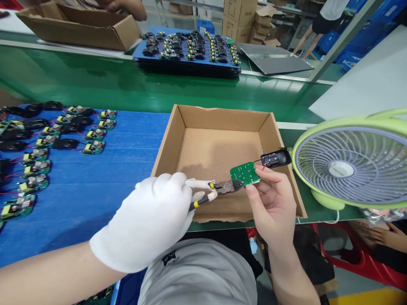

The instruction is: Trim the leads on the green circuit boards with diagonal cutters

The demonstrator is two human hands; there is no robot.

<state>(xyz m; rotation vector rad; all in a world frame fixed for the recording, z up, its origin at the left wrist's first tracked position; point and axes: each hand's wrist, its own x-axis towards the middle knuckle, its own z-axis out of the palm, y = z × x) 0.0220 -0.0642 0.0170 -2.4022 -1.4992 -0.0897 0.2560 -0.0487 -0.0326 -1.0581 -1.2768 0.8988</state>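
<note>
The green circuit board (243, 173) is over the cardboard box (222, 118), pinched at its edge by the bare right hand (275, 201), probably to steady it for the cutters (225, 187) at its lower edge; the gloved left hand (155, 214) grips their handles. The box likely catches scraps. Its right wall and the fan (341, 169) crowd that side; leftward, the blue mat (133, 169) offers room.

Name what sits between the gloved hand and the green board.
Head view: the pliers, held by the gloved left hand, reach across to the green board.
</note>
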